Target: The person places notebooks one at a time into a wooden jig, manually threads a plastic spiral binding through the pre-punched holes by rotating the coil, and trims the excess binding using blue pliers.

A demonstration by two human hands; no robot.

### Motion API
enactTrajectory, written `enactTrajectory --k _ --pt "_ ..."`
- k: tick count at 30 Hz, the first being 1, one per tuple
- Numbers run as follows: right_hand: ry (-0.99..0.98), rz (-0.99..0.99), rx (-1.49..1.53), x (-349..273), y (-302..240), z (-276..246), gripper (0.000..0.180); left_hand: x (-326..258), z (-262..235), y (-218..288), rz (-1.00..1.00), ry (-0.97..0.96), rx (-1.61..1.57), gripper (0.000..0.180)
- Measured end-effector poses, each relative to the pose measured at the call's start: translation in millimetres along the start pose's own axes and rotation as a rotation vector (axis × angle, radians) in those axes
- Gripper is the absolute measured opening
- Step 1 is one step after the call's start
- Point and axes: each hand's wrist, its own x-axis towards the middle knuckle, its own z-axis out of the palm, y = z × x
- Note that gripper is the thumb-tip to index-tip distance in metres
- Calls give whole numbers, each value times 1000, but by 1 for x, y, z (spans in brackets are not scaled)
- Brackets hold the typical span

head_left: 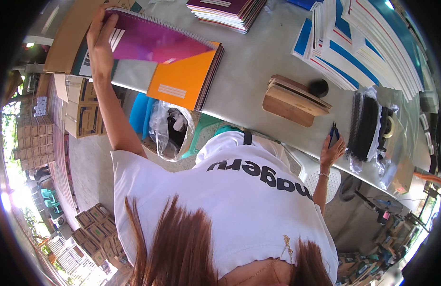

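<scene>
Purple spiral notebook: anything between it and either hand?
Left hand: nothing, it grips the purple notebook directly. Right hand, holding a dark blue tool: yes, the wooden holder stands on the table roughly along the straight line to the notebook, then the orange-covered stack's edge.

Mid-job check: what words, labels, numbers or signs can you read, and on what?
Wording not copied; where print shows:
White fabric T-shirt: large bold black letters, upside down.
Brown cardboard boxes at left: dark print, too small or partly hidden.
Purple spiral-bound notebook and rectangular orange notebook: white bars; any writing illegible.
</scene>
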Motion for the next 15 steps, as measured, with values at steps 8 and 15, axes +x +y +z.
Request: enactTrajectory --k 8,15 --pt "-3 -17 5 3 -3 -3 57 7 101 -79 206 -692 337 37" --pt "42 -7 14 1 -2 -1 55 -139 188 -109 -222 -753 553 80"
